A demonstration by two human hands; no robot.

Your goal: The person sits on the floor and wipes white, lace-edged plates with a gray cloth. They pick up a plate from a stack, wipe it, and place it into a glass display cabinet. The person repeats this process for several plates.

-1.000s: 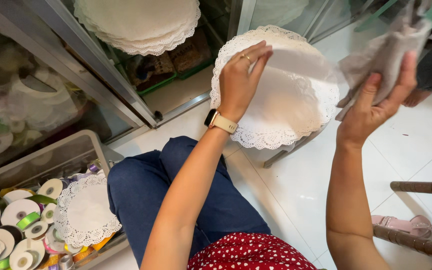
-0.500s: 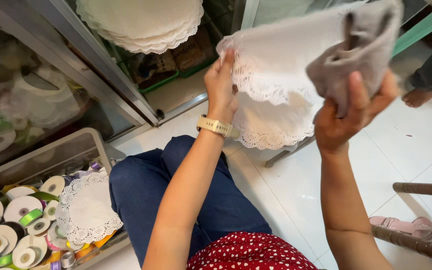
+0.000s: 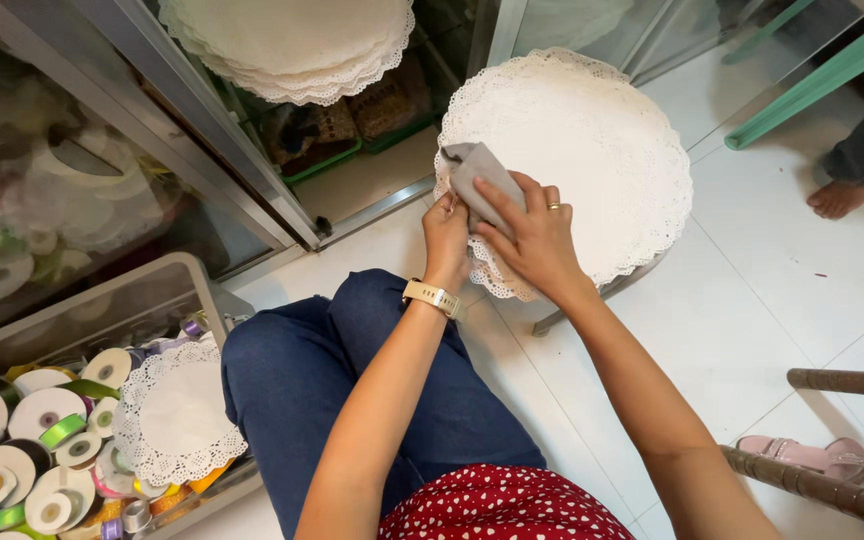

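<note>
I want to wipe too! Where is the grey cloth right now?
In the head view, the crumpled grey cloth is upper middle, held by both hands, left hand and right hand, at the left edge of the large round white lace doily.

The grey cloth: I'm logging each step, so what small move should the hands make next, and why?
Probably spread the grey cloth flat. It is bunched between the left hand and right hand at the near edge of the lace doily stack, most of which lies uncovered.
</note>
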